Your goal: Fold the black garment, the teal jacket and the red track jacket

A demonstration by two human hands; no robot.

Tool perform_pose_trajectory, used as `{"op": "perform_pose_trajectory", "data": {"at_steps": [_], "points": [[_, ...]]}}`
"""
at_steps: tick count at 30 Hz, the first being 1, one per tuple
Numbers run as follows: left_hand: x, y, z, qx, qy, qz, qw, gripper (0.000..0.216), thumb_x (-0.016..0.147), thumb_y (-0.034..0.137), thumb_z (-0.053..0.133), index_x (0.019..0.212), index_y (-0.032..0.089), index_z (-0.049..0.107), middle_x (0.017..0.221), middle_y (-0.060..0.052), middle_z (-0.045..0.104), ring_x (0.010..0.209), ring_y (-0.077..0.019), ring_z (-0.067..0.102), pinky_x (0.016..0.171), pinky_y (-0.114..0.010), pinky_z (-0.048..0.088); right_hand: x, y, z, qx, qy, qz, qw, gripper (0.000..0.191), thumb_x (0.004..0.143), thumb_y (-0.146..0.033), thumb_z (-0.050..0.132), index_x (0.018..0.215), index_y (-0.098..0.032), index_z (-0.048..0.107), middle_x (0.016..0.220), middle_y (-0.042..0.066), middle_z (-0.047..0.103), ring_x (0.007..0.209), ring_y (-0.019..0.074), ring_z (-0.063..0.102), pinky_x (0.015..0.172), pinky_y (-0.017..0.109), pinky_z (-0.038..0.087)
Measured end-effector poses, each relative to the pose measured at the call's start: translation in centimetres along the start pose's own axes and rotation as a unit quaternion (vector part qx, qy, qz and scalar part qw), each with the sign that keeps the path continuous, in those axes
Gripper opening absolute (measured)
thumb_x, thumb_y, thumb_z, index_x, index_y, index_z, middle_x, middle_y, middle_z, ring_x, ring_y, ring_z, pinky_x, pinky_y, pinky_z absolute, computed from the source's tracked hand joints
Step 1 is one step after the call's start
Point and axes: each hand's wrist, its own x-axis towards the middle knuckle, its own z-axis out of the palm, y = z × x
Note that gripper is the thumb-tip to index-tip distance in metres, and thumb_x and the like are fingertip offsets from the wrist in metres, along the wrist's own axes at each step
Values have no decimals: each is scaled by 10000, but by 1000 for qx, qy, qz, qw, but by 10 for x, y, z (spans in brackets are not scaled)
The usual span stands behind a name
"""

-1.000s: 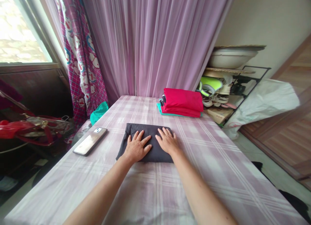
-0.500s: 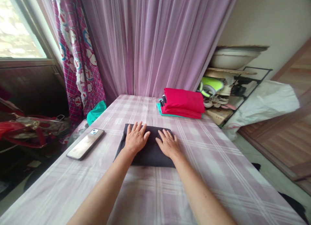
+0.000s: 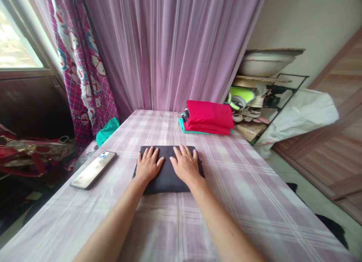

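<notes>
Mid-frame, the dark cloth (image 3: 167,175) lies folded into a compact rectangle; the left hand (image 3: 147,167) and right hand (image 3: 185,166) press on it, palms flat and open.

Daylight enters through a window (image 3: 17,47) at left. A patterned pink curtain (image 3: 76,73) hangs beside it; a sheer lilac curtain (image 3: 169,47) covers the far side. Cream wall (image 3: 296,20) at right, metal rack (image 3: 294,89) below, wood panelling (image 3: 339,115) beyond. Floor (image 3: 305,194) pale. Surface (image 3: 254,201) covered in checked cloth.
</notes>
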Motion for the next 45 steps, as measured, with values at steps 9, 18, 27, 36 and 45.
{"op": "perform_pose_trajectory", "data": {"at_steps": [9, 18, 27, 36, 45], "points": [[-2, 2, -5, -2, -4, -1, 1000, 599, 983, 514, 328, 1500, 228, 422, 1586, -103, 373, 1478, -309, 299, 1181, -570, 245, -22, 17, 9, 8, -53, -33, 998, 534, 1007, -479, 336, 1470, -251, 474, 1572, 91, 394, 1459, 269, 321, 1188, 559, 175], [-16, -13, -1, -55, 63, 26, 996, 491, 1000, 397, 316, 1373, 208, 574, 1474, -81, 537, 1385, -266, 462, 1158, -486, 357, -57, 62, 23, 6, 21, 6, 1000, 479, 996, -336, 356, 1451, -292, 496, 1551, 37, 433, 1450, 223, 340, 1173, 490, 253], [-52, -53, -2, -108, 58, 18, 992, 533, 998, 398, 275, 1393, 156, 540, 1496, -83, 514, 1389, -202, 455, 1180, -388, 344, -61, 72, 37, 33, 107, -15, 994, 496, 987, -339, 340, 1381, -154, 579, 1483, 103, 517, 1399, 228, 420, 1149, 393, 338], [-84, -60, -19, -56, 55, -127, 989, 465, 982, 440, 342, 1174, 205, 693, 1379, -114, 621, 1325, -313, 506, 1110, -582, 333, -91, 84, 26, -42, 115, 150, 981, 454, 997, -399, 357, 1088, -159, 730, 1323, 162, 630, 1236, 291, 549, 1044, 432, 377], [-81, -66, -17, -124, 25, -145, 981, 371, 935, 466, 437, 1056, 282, 736, 1386, -47, 624, 1373, -322, 446, 1129, -606, 237, -88, 88, 31, -2, 117, 141, 983, 363, 963, -431, 448, 940, -204, 731, 1226, 115, 683, 1202, 254, 551, 1000, 378, 345]]}}
